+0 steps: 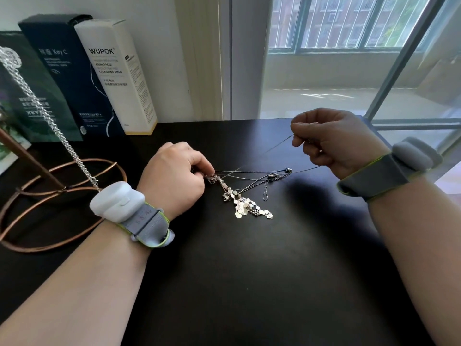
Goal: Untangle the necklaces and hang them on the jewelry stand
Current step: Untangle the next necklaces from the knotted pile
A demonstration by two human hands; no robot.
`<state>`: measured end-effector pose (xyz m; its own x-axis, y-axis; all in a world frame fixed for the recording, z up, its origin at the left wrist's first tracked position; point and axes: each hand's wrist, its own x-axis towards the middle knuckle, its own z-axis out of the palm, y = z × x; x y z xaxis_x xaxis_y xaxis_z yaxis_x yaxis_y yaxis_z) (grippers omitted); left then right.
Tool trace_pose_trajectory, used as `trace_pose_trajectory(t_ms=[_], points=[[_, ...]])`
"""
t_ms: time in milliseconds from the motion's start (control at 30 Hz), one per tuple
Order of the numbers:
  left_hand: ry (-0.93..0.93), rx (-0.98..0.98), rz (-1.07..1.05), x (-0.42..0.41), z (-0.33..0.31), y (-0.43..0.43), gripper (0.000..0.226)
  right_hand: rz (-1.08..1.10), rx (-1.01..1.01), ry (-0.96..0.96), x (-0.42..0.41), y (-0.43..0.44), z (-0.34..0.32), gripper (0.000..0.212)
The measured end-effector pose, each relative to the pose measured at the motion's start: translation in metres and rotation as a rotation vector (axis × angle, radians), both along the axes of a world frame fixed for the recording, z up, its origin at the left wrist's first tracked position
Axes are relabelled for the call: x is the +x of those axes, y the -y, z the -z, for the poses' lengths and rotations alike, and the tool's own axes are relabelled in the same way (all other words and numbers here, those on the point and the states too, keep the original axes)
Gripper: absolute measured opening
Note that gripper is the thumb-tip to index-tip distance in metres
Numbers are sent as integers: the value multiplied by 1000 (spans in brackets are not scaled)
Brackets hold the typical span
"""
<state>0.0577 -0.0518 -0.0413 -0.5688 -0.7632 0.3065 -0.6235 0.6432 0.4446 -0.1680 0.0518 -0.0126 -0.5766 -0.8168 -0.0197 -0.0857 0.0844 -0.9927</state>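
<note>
A tangle of thin silver necklaces (245, 196) lies in the middle of the black table (249, 283), with a strip of small flat silver plates trailing toward me. My left hand (178, 178) pinches the knot at its left end, fingers down on the table. My right hand (331, 139) is raised to the right, pinching a fine chain (277, 146) pulled taut from the tangle. The copper wire jewelry stand (57, 193) sits at the left, and a chunky silver chain (45, 113) hangs from it.
Three tall cosmetic boxes lean against the wall at the back left: a white one (117, 78), a dark blue one (67, 71) and a green one (22, 96). A window (349, 58) fills the back right. Both wrists wear grey strapped devices.
</note>
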Motion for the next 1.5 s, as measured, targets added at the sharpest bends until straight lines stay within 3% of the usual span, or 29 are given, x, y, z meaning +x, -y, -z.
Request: trace_pose_trajectory(t_ms=[200, 367, 533, 767, 900, 1200, 1400, 1500], points=[[-11, -27, 31, -1, 0, -3, 25, -44, 26, 93, 3, 1, 3, 15], [-205, 41, 140, -13, -8, -23, 8, -133, -44, 344, 7, 0, -4, 20], [-54, 59, 288, -40, -4, -45, 33, -211, -85, 548, 9, -1, -10, 21], [-10, -51, 338, -28, -2, -40, 14, -207, -122, 624, 2, -4, -12, 21], [27, -65, 374, -13, -8, -37, 23, -192, -96, 601, 1, -5, -11, 21], [65, -13, 333, 2, -10, -34, 26, -117, 18, 360, 3, -3, -5, 19], [-102, 33, 283, 5, 0, -34, 30, -77, 164, -204, 9, -4, -2, 12], [-135, 60, 255, 6, -1, -33, 19, -124, 246, -493, 15, -3, -3, 11]])
